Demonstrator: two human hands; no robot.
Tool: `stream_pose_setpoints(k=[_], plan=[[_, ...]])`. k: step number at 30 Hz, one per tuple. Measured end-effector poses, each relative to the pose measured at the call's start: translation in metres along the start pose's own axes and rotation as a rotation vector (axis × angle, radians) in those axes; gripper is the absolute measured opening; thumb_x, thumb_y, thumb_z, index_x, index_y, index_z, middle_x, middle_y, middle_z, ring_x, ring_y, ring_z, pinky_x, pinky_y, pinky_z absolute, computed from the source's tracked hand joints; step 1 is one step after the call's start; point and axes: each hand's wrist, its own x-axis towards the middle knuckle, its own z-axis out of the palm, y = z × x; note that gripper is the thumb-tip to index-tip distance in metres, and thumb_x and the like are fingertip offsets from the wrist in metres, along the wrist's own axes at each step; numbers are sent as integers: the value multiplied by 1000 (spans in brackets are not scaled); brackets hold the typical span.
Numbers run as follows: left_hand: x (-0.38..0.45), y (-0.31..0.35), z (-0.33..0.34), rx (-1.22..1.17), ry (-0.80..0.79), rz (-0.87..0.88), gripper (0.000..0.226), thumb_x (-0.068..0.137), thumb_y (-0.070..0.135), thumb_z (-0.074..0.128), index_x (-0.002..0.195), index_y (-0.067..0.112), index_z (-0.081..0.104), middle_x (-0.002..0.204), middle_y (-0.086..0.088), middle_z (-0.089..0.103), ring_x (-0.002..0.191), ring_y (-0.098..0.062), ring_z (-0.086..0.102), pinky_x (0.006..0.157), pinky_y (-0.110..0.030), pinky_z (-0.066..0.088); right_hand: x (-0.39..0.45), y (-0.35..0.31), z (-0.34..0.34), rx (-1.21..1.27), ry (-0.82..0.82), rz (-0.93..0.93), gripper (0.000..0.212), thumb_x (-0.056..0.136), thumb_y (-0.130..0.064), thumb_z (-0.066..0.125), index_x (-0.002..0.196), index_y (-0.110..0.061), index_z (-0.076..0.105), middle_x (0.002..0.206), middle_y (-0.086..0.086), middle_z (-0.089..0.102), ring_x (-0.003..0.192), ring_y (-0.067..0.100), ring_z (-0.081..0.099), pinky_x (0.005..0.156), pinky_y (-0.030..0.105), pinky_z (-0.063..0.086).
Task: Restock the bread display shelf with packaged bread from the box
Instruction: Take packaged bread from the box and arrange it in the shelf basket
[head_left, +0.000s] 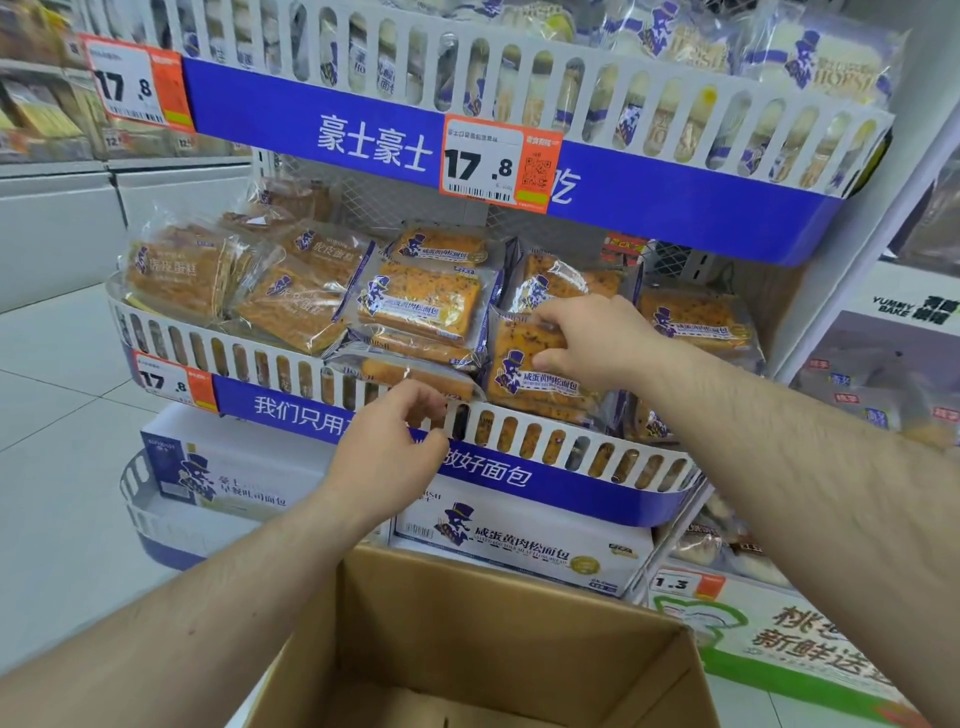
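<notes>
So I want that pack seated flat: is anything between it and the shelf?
Yes. The bread pack pinched by the right hand lies on other packs behind the shelf's slotted white rail; it would rest on them.

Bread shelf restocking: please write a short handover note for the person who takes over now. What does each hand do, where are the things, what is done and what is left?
Right hand: its fingers pinch a clear-wrapped orange bread pack with a purple label, at the front of the middle white slotted shelf.
Left hand: fingers curled at the shelf's front rail, under a tilted bread pack; whether it grips is unclear.
Brown cardboard box: open, below the hands; the visible part shows no packs.
Done: the middle shelf holds many packs.
Left: probably settle these two front packs, then check the box's hidden bottom.
</notes>
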Motion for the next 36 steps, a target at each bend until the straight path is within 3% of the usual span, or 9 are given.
stream_pose_setpoints(k=[3,7,10,13,17,20,28,31,36], plan=[[1,-1,3,-6,1,-8,22,92,13,63,104,30,58,104,16,60,103,-4,56,70,-7,38,-1,5,18,-55,59,-58,47,93,-49,59,133,-26,50,125,-3,62,120,21,56,111,50,34],[1,-2,5,10,-5,-7,22,92,13,62,105,30,58,103,19,57,104,-2,53,71,-7,38,-14,15,38,-190,106,-105,80,89,-62,57,152,-21,31,146,3,46,136,23,41,116,45,27],[2,-2,7,12,-2,-11,22,92,13,62,108,29,59,107,17,58,107,-4,53,78,-13,42,-23,18,46,-259,297,-88,91,84,-66,61,152,-14,31,142,9,48,132,28,44,111,46,31],[3,-3,7,8,-11,-18,23,93,14,62,109,30,58,110,16,58,109,-3,52,80,-13,42,-31,18,63,-259,408,-134,83,84,-59,65,147,-10,41,136,11,55,125,30,52,106,47,38],[3,-4,8,14,-18,-17,23,93,13,62,109,29,58,110,16,57,109,-4,51,76,-10,40,-35,20,76,-217,355,-138,84,87,-58,61,151,-10,33,146,10,47,134,28,45,112,46,33],[4,-5,6,25,-11,-11,24,92,14,62,108,31,57,111,15,57,108,-5,52,76,-14,43,-35,9,71,-135,476,-150,76,87,-54,59,146,-11,40,145,11,47,134,28,43,112,46,31],[5,-11,-4,171,84,65,22,83,15,64,103,21,68,99,11,65,100,-13,59,87,-39,53,-30,-73,73,82,773,-432,19,85,-23,60,92,-9,71,105,10,67,100,27,59,85,43,43],[4,-16,-7,272,136,92,22,83,19,64,105,22,67,107,11,64,103,-10,54,92,-31,48,-9,-84,50,207,715,-243,17,91,-21,57,93,-13,71,94,1,67,91,22,61,82,39,45],[4,-22,-7,314,145,109,29,87,25,62,116,25,63,116,12,60,108,-6,49,95,-23,39,28,-79,24,-12,325,-151,43,91,-47,59,129,-25,58,133,-2,55,127,21,45,108,42,32]])
